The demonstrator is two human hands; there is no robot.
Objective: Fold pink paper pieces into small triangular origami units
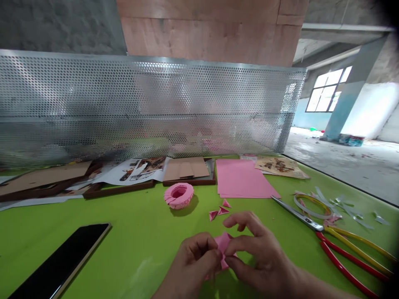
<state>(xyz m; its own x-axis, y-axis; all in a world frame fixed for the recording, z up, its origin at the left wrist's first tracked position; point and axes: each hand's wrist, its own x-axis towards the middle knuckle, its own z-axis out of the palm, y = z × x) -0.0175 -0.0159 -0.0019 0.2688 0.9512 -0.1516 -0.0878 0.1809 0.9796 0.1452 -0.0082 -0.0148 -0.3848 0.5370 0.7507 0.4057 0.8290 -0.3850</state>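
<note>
Paper (223, 243), pink, is pinched between the left hand (199, 257) and right hand (260, 253), over the near part of the green tabletop (140, 232). Its visible end points forward; its long axis is partly hidden. The glossy surface extends to a perforated metal screen (187, 91); a paned window (328, 93) lies far right.

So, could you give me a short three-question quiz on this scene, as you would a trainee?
1. Multiple choice: What do the left hand and right hand have their fingers on? (a) a phone, (b) pink paper, (c) scissors.
2. True or false: In the picture, the pink ring sits to the left of the large pink sheets.
3. Count: How many small folded pieces lie loose on the green table?

Key: 1. b; 2. true; 3. three.
</note>
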